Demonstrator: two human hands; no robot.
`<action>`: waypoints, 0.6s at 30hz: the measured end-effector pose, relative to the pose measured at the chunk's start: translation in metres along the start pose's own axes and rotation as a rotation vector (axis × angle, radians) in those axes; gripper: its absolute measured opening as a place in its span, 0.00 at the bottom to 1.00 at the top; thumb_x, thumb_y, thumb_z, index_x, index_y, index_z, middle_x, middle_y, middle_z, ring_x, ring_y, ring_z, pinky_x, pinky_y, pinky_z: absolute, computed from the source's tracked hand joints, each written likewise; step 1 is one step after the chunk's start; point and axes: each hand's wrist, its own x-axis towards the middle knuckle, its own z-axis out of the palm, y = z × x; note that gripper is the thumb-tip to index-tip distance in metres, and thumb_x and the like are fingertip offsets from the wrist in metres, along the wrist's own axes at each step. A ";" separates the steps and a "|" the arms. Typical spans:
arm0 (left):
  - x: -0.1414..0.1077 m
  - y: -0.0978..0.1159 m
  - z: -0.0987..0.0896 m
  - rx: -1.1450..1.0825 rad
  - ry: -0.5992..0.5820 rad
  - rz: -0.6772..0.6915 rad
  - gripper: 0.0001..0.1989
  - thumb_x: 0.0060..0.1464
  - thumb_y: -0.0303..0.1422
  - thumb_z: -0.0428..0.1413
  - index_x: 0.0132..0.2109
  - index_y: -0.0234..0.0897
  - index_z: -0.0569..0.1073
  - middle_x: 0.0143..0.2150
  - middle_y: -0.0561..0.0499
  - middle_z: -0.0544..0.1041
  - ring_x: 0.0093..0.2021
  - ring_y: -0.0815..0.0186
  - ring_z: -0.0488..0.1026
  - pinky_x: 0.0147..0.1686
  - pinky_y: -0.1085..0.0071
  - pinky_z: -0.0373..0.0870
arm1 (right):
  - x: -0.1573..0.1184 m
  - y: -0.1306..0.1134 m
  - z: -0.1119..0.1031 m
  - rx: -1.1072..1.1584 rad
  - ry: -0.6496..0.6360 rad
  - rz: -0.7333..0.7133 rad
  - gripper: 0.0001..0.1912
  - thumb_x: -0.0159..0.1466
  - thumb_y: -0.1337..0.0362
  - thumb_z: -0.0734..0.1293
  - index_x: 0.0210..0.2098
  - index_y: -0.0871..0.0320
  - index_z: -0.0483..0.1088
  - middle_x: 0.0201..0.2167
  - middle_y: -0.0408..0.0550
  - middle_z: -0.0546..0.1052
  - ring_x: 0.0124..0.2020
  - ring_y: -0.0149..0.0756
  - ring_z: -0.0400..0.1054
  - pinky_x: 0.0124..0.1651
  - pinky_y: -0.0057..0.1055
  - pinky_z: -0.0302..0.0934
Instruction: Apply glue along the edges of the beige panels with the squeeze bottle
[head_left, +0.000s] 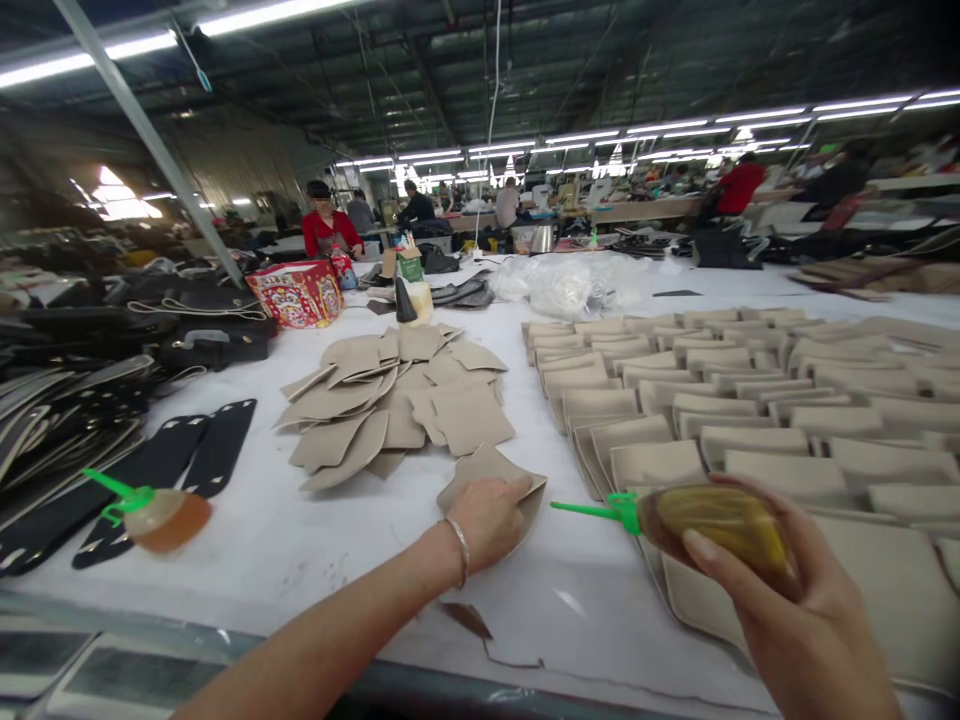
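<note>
My right hand (pixel 814 610) is wrapped round a squeeze bottle (pixel 720 525) of amber liquid, held sideways above the table. Its thin green nozzle points left, toward a beige leather-like piece (pixel 469 475). My left hand (pixel 487 515), with a bracelet at the wrist, is closed on that piece by its right side; some of the fingertips are hidden. The nozzle tip is just right of the piece, apart from it. Behind my left hand lies a loose pile of similar beige pieces (pixel 405 400). Rows of folded beige pieces (pixel 750 400) cover the table's right side.
A second green-nozzled bottle (pixel 169 520) stands at left by black strips (pixel 221 445). Dark stacked parts (pixel 67 420) fill the left edge. Farther back are a red patterned box (pixel 296 293), a glue-like container (pixel 414 300) and clear plastic (pixel 577 283). A person in red (pixel 330 232) is beyond.
</note>
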 end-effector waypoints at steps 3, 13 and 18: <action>0.004 -0.005 0.005 -0.017 0.015 0.029 0.29 0.56 0.26 0.46 0.64 0.50 0.67 0.42 0.45 0.81 0.40 0.55 0.77 0.40 0.62 0.71 | 0.003 0.002 0.008 -0.180 -0.030 -0.066 0.35 0.51 0.41 0.75 0.53 0.47 0.69 0.46 0.46 0.75 0.44 0.49 0.72 0.48 0.40 0.68; 0.009 -0.005 0.010 -0.069 0.029 0.020 0.26 0.58 0.29 0.47 0.61 0.51 0.70 0.40 0.47 0.81 0.40 0.56 0.77 0.39 0.63 0.71 | 0.016 0.021 0.031 -0.457 -0.117 -0.512 0.30 0.61 0.40 0.69 0.54 0.49 0.66 0.49 0.44 0.74 0.46 0.43 0.71 0.50 0.34 0.64; 0.009 -0.005 0.012 -0.059 0.051 0.033 0.23 0.59 0.31 0.48 0.60 0.48 0.71 0.39 0.46 0.80 0.39 0.55 0.77 0.38 0.63 0.71 | 0.018 0.020 0.035 -0.504 -0.142 -0.591 0.28 0.64 0.41 0.67 0.55 0.51 0.64 0.49 0.47 0.74 0.45 0.43 0.71 0.47 0.34 0.65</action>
